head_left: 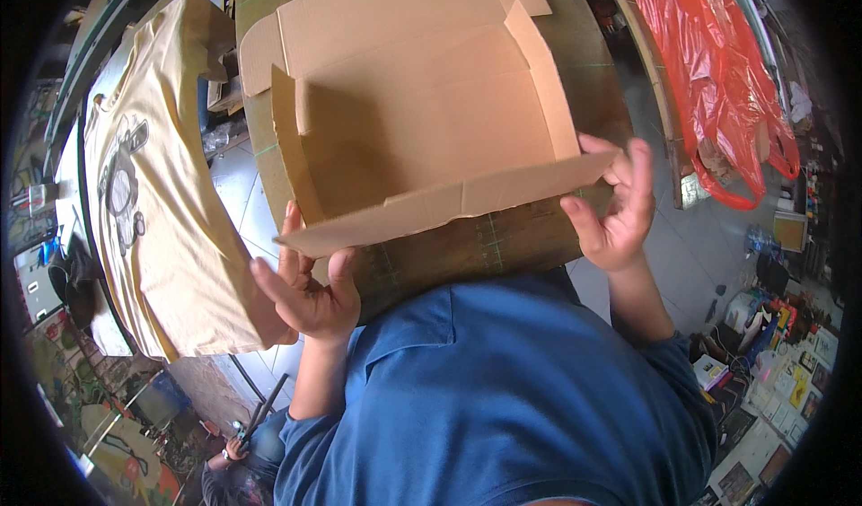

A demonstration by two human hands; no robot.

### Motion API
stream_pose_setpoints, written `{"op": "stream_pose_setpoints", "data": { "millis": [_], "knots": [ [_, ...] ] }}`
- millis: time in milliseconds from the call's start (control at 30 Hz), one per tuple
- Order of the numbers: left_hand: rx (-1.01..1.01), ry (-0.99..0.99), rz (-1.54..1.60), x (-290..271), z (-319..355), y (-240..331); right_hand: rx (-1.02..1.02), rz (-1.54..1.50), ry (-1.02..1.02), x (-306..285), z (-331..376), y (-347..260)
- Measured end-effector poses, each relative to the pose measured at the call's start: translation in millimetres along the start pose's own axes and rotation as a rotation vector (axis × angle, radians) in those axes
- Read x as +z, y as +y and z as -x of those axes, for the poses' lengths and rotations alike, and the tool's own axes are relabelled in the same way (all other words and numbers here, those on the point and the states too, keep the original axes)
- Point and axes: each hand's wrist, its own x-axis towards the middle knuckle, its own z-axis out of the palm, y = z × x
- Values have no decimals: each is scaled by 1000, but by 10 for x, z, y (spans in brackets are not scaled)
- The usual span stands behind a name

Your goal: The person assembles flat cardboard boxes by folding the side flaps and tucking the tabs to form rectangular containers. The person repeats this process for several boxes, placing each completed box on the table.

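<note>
An open brown cardboard box (pixel 422 111) lies on a dark greenish-brown work surface, its inside bare. The front wall (pixel 440 210) tilts toward me, and the side walls stand up with creased edges. At its front left corner is my left hand (pixel 314 299), fingers spread, some reaching behind the wall, thumb below its edge. My right hand (pixel 620 214) is at the front right corner, with fingers behind the panel's end and its thumb apart in front. Both hands touch the cardboard loosely; neither looks closed round it.
A cream T-shirt (pixel 171 210) with a dark print hangs or lies to the left. At the far right is a red plastic bag (pixel 709 75). Another person's hand (pixel 235 449) shows at lower left. Assorted clutter (pixel 763 362) fills the lower right, beyond grey floor tiles (pixel 687 272).
</note>
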Motion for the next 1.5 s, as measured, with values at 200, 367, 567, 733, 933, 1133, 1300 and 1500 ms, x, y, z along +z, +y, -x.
{"op": "stream_pose_setpoints", "data": {
  "millis": [200, 367, 567, 733, 933, 1133, 1300, 1500],
  "knots": [
    [122, -169, -495, -13, -85, 194, -28, 357, -165, 38, -168, -93],
    [219, -204, -776, -14, -157, 287, -165, 676, -189, 77, -310, -263],
    [172, -478, -743, -47, -324, 395, -133, 440, -383, 76, -311, -61],
    [267, -529, -703, 217, -423, 533, -103, 437, -434, 71, -420, -172],
    [163, -667, -631, 339, -545, 483, 30, 449, -620, 31, -498, -159],
    [138, -708, -603, 268, -544, 642, 36, 384, -705, -92, -537, -300],
    [60, -743, -580, 251, -9, 929, -36, 418, -737, -344, -122, -488],
    [34, -338, -248, 119, -85, 1021, -3, 82, -314, -478, -138, -375]
  ]
}}
